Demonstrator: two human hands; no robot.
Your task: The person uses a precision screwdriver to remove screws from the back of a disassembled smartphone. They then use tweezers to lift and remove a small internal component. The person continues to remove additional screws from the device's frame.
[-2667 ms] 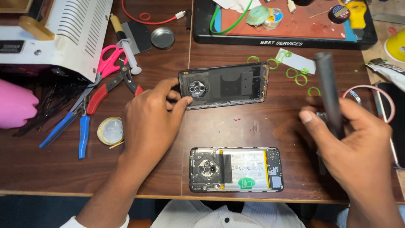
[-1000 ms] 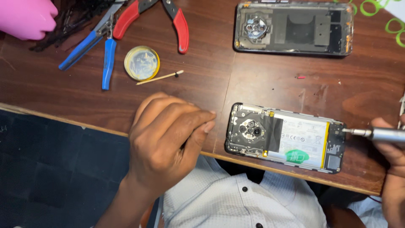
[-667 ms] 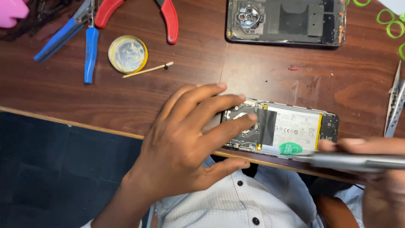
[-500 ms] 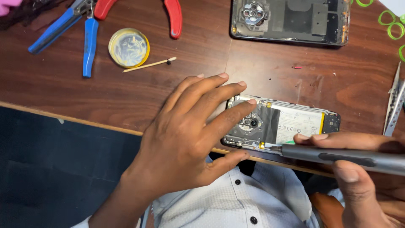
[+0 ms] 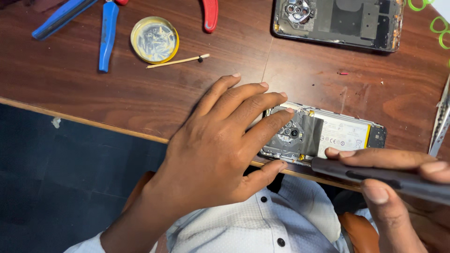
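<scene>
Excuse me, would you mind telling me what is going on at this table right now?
A person is working on an opened phone lying at the table's near edge. The left hand steadies its camera end, fingers spread over it. The right hand holds a dark pen-shaped tool beside the phone. The removed back cover lies farther away.

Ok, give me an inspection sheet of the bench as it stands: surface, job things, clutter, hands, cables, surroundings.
Surface: dark wooden table, scuffed.
Job's things: opened phone at the table's near edge, battery and camera module exposed; removed back cover lies farther off.
Clutter: blue-handled pliers, red handle, small round tin, swab stick, green rings, tweezers.
Hands: left hand fingers press the phone; right hand grips a dark electric screwdriver.
Cables: nothing seen.
Surroundings: dark floor, white shirt.
</scene>
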